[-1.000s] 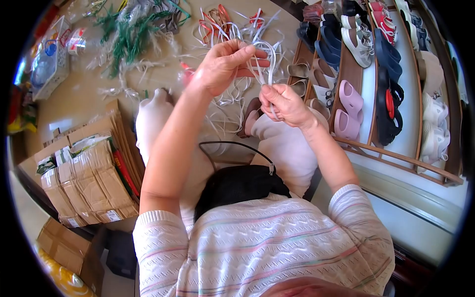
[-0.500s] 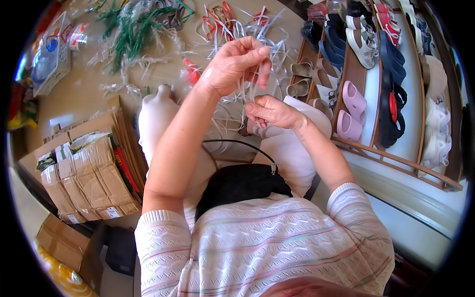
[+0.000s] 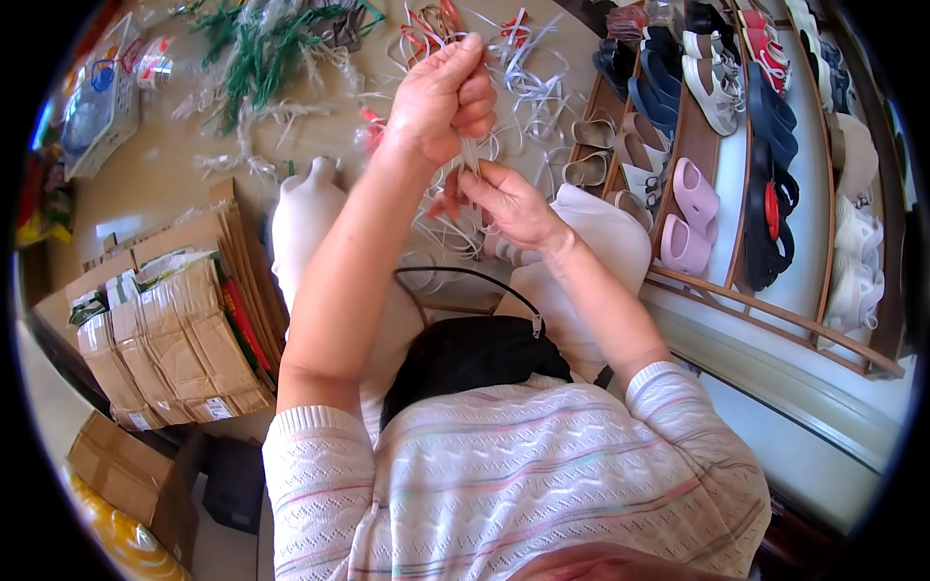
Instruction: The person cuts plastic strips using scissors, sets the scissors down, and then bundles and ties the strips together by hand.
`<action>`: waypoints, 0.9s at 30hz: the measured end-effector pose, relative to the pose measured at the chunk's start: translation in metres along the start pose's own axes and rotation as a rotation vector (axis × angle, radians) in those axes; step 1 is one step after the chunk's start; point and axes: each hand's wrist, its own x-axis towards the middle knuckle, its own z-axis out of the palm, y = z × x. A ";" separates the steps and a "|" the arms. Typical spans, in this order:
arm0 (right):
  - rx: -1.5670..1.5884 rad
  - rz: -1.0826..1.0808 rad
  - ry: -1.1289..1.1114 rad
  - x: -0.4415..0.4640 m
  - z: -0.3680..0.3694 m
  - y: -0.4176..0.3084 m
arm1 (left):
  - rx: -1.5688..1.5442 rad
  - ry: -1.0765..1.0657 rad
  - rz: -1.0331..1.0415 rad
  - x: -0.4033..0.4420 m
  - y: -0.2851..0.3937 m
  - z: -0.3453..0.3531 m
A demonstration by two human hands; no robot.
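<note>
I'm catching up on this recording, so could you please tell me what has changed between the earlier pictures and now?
The left hand has moved slightly forward, its fingers curling into a fist. The right hand has shifted leftward. The wide loop of white strip seen first no longer shows; a short stretch runs between the hands. No release is visible. The shoes and bundled cardboard stayed put.

Head cam: single fisheye, head-worn
Facing: forward, down over striped top (image 3: 542,455)
Range: striped top closest, floor (image 3: 165,145) farther
</note>
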 end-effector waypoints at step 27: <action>-0.506 0.191 0.251 -0.028 -0.072 -0.019 | 1.347 -0.009 0.005 0.002 0.006 -0.014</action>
